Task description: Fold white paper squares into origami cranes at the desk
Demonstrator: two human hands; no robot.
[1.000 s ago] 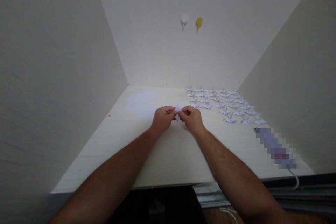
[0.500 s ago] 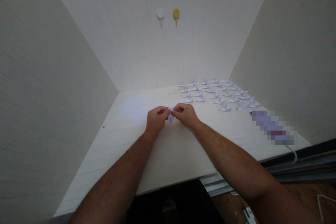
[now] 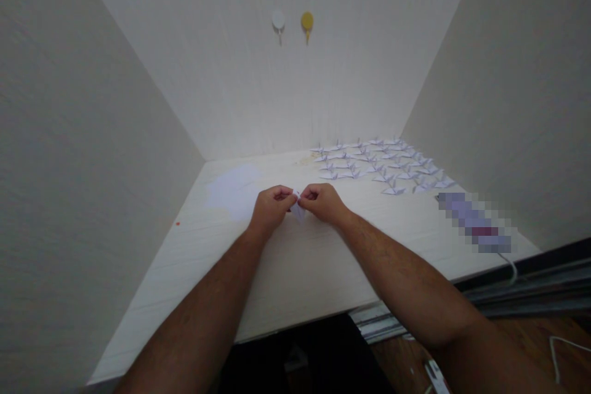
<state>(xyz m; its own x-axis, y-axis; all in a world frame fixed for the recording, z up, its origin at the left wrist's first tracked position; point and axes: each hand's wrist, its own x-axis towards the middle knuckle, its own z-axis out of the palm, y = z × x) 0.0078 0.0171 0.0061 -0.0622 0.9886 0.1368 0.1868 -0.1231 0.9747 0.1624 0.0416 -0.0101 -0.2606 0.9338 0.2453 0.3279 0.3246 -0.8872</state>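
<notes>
A small piece of folded white paper (image 3: 298, 210) is pinched between my two hands above the middle of the table; its pointed end faces down toward me. My left hand (image 3: 272, 208) grips its left side between thumb and fingers. From the other side my right hand (image 3: 322, 202) pinches it, the thumb close to the left thumb. The fingertips hide part of the folds. Rows of white folded paper cranes (image 3: 378, 163) stand at the back right, and white paper sheets (image 3: 233, 188) lie to the left of my left hand.
A pixelated device (image 3: 475, 221) with a white cable (image 3: 511, 268) lies at the table's right. A small orange bit (image 3: 178, 223) is near the left edge. A white hook (image 3: 278, 21) and a yellow hook (image 3: 307, 23) hang on the back wall. Walls enclose the table (image 3: 295, 277) on three sides.
The view has shifted slightly. The folded paper has tilted between my fingers, its lower point now more to the right. Both hands still pinch it.
</notes>
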